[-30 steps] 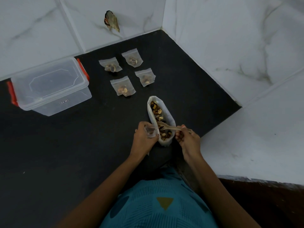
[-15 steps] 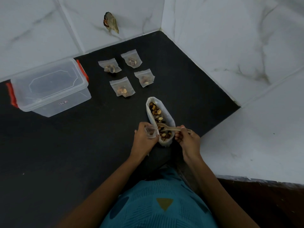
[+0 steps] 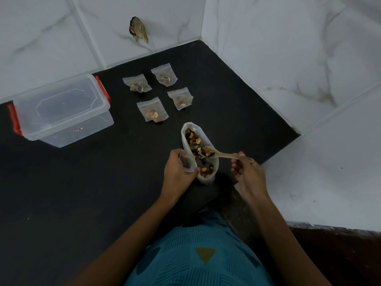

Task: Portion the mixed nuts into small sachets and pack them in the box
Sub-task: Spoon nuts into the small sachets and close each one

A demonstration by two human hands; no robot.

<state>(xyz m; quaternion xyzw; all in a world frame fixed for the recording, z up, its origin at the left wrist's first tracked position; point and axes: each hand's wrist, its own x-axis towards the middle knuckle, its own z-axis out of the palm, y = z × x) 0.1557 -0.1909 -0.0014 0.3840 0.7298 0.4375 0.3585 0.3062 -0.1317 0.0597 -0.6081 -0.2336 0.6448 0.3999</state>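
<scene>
- We are in the portioning step: a scoop is loaded and a fifth sachet is about to be filled, with nothing packed yet.
- Our left hand [image 3: 177, 170] curls its fingers round a small clear sachet [image 3: 186, 162] and holds its mouth open, touching the bag's wall at nine o'clock. We see no nuts in this sachet, though the hand hides much of it.
- Our right hand [image 3: 245, 172] pinches the far end of a pale spoon [image 3: 222, 155] between fingertips and thumb. The spoon's bowl carries a small heap of nuts and sits over the bag's mouth.
- The next move, as we judge it, is to carry the spoon level towards nine o'clock and tip it into the sachet. The mouth is narrow, so the bowl must be right over it or nuts may fall on the counter [image 3: 82, 182].
- The bag [image 3: 206, 179] stands open near the counter's front edge, with mixed nuts [image 3: 193, 137] along its whole length.
- Four filled sachets [image 3: 152, 110] lie flat in a loose square at eleven o'clock from the bag, well apart from it. Each holds a small cluster of nuts.
- The box [image 3: 61, 110] stands at ten o'clock from the bag, against the wall. It is clear plastic with its lid [image 3: 57, 100] on and red latches [image 3: 103, 89] at the ends. We make out no sachets inside it, so it has to be opened before packing.
</scene>
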